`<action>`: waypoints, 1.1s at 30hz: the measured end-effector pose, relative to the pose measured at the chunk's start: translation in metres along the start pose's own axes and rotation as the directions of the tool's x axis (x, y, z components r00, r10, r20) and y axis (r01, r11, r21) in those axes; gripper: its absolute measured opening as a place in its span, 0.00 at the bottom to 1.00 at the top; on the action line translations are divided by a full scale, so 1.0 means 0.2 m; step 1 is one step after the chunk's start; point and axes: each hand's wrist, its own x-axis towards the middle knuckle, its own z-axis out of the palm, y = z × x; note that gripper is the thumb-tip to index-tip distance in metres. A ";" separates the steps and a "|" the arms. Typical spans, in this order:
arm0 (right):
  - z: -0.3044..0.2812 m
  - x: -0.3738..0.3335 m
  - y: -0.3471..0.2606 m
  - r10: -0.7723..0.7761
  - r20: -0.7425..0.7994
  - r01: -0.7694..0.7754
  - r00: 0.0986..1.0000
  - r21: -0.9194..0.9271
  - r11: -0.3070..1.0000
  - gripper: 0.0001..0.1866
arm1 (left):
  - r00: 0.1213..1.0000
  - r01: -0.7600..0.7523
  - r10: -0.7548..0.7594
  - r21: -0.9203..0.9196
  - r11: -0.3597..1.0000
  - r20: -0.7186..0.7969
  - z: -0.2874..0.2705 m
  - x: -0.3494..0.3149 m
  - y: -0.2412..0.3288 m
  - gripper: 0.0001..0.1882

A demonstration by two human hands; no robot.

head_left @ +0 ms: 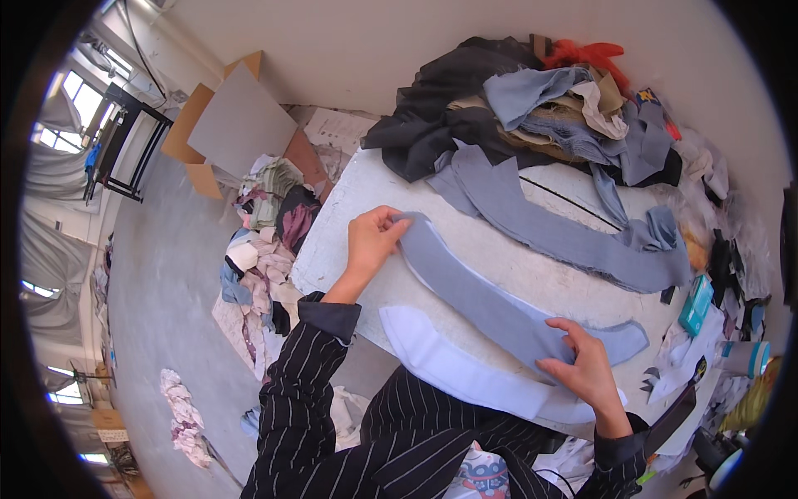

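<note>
A long curved grey-blue fabric strip (482,291) lies slantwise across the table in front of me. White material shows along its edges, seemingly from a layer under it. My left hand (371,243) pinches the strip's far-left end between thumb and fingers. Towards the other end, my right hand (579,358) rests on the strip with thumb and forefinger apart. Closer to my body, a curved white strip (457,374) lies along the table's near edge, its right part passing under my right wrist. Beyond the strip in my hands is a stack of similar grey-blue pieces (540,224).
The white table (357,187) bears a heap of black cloth (457,79) and mixed scraps at the back. A teal box (697,305), a lidded cup (742,358) and scissors (677,407) are at right. Fabric scraps (258,249) and an opened carton (241,116) stand on the floor at left.
</note>
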 end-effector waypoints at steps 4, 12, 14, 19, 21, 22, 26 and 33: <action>0.00 0.02 0.00 0.007 0.018 -0.008 1.000 0.017 1.000 0.33 | 0.997 -0.069 0.073 0.146 0.987 -0.019 0.00 0.01 -0.01 0.09; -0.01 0.05 0.00 -0.029 0.000 0.029 1.000 0.006 1.000 0.32 | 0.882 -0.343 0.463 0.555 0.758 -0.087 0.07 -0.05 0.10 0.17; -0.01 0.06 0.00 -0.062 -0.004 0.062 0.998 -0.009 0.998 0.31 | 0.813 -0.510 0.560 0.661 0.550 0.160 0.11 -0.08 0.09 0.20; -0.03 0.05 0.01 -0.067 -0.036 0.068 0.997 0.019 0.998 0.30 | 0.817 -0.574 0.414 0.634 0.519 0.401 0.20 -0.13 0.05 0.26; -0.04 0.05 0.01 -0.057 -0.068 0.058 0.996 0.020 0.998 0.29 | 0.823 -0.567 0.393 0.648 0.508 0.411 0.21 -0.12 0.05 0.27; -0.03 0.06 0.02 -0.069 -0.086 0.069 0.994 -0.007 0.998 0.29 | 0.820 -0.571 0.396 0.649 0.503 0.414 0.20 -0.12 0.05 0.28; 0.00 0.08 0.07 -0.111 -0.134 0.098 0.985 -0.098 0.990 0.29 | 0.817 -0.573 0.402 0.655 0.492 0.413 0.20 -0.12 0.06 0.28; 0.03 0.10 0.09 -0.143 -0.154 0.120 0.978 -0.149 0.981 0.30 | 0.671 -0.733 0.392 0.482 0.480 0.629 0.36 -0.32 0.27 0.29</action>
